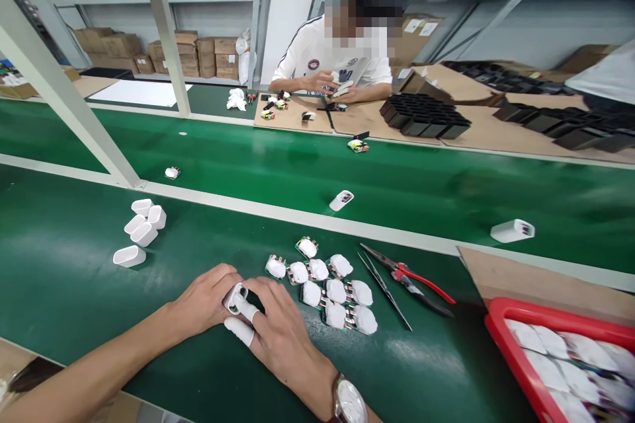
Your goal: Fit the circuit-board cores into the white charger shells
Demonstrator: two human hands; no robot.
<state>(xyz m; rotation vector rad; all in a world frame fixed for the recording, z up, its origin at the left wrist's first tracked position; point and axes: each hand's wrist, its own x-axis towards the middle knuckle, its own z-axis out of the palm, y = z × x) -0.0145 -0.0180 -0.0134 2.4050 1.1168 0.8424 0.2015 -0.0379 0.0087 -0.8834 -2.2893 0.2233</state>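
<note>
My left hand (206, 297) is closed round a small white plastic casing (229, 302), its open end tilted up. Over that opening my right hand (285, 334) bends in, the covered index finger pressing at the rim and the covered thumb against the near side. White finger cots (240, 330) sit on that thumb and index finger. What lies inside the casing is mostly hidden by the fingers. Right of my hands, several small circuit boards topped with white pads (335, 291) lie in loose rows. Several empty white casings (144, 233) stand to the left.
Tweezers (385, 287) and red-handled pliers (409, 281) lie right of the boards. A red bin (510, 344) holds more padded boards. Beyond a pale rail, a green belt (258, 172) carries filled casings (512, 230). Across it, a co-worker (332, 59) handles a white part near black trays (421, 115).
</note>
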